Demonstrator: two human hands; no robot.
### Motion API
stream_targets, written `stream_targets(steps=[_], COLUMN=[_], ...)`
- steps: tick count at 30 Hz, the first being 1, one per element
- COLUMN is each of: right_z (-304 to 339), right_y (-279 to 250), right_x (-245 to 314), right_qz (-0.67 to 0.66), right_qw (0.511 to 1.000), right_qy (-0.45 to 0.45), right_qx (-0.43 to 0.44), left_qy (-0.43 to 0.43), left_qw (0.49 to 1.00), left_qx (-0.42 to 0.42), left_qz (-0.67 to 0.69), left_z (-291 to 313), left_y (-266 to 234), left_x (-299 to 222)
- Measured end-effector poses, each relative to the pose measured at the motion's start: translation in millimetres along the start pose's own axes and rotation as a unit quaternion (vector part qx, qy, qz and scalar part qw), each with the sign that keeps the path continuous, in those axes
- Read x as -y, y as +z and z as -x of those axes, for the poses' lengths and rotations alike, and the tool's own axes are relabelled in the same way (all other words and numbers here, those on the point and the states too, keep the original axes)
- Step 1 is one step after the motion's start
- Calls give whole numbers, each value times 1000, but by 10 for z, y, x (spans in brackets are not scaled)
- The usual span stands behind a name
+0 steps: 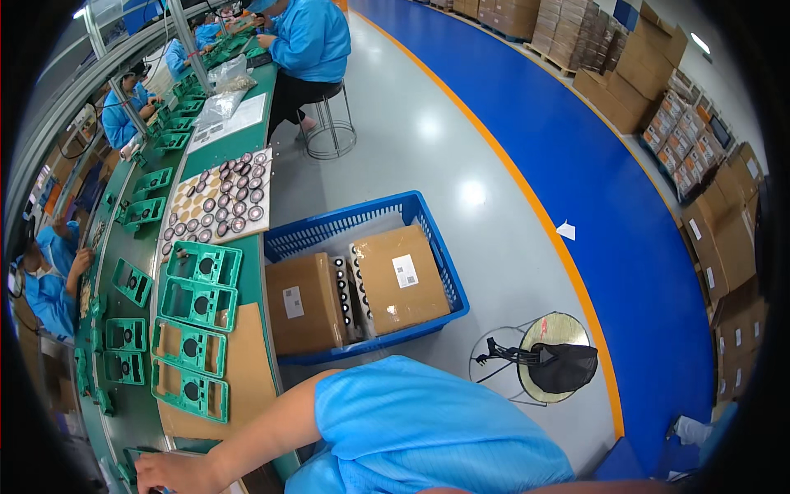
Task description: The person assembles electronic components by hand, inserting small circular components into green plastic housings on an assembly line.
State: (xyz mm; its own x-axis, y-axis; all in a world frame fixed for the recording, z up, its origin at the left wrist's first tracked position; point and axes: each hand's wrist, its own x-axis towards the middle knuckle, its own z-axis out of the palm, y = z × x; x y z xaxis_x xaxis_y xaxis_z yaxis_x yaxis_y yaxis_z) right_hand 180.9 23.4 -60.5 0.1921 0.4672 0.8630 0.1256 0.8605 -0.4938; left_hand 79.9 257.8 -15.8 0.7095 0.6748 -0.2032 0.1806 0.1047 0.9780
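Observation:
At the lower left edge my right hand [177, 473] reaches over the bench, its fingers curled downward and partly cut off by the picture's edge. What they grip, if anything, is hidden. Beside the fingertips lies a green plastic part [132, 458], only partly visible. My left hand is out of view. Just beyond my right forearm, several green plastic housings [191, 391] with round black centres lie in a row on a brown cardboard sheet [253, 346]. More green housings [126, 334] sit on the green belt [136, 412] to their left.
A white board [262, 226] carries many round dark-rimmed parts. Beside the bench, a blue crate [457, 288] holds cardboard boxes [399, 280]. A stool [559, 329] with a black mesh bag [568, 368] stands on the right. Co-workers in blue [309, 37] sit along the bench.

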Motion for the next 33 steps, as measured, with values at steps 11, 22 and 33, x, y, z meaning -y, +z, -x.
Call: stream_targets(steps=[11, 22, 33], right_z=[41, 101, -101], right_y=[-84, 35, -104], right_x=[216, 239, 304], right_qz=[-96, -113, -56], right_qw=[992, 991, 988], right_qy=[76, 46, 95], right_qx=[39, 52, 106], left_qy=[39, 52, 99], left_qw=[999, 996, 981], left_qx=[-27, -66, -164], left_qz=[-1, -13, 7], left_z=[736, 1476, 2616], left_y=[-190, -218, 219], left_x=[-115, -165, -233])
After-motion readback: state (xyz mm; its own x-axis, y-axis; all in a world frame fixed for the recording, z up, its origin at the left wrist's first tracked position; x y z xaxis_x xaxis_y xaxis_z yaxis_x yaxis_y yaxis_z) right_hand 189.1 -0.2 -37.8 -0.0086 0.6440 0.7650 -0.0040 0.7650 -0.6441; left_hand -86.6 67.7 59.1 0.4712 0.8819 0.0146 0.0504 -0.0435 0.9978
